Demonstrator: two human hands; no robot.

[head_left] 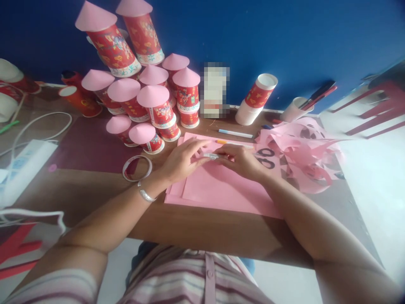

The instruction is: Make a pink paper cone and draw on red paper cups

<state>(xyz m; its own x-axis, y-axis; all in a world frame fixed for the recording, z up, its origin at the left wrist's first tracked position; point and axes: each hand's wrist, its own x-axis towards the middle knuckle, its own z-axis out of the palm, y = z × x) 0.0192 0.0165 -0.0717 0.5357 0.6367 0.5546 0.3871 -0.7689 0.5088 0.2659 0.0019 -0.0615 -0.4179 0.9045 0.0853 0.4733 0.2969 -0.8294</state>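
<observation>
Both my hands meet over stacked pink paper sheets point(218, 185) on the table. Between my left hand point(185, 158) and my right hand point(242, 158) is a small whitish object with grey marks point(211, 156); its kind is hard to make out. My left thumb and fingers close on its left end. The right fingers pinch the other end. Just beyond my right fingers lies a pen with an orange end point(221, 142). Two dark rings, like scissor handles point(266, 153), show beside my right wrist.
Several red paper cups with pink cone tops point(153, 96) stand at the back left. Curled pink paper scraps point(305, 152) lie at right, near a pen cup point(292, 109). A tape roll point(137, 157), a blue-capped pen point(236, 133), stacked cups point(256, 99) and a power strip point(28, 169) surround the sheets.
</observation>
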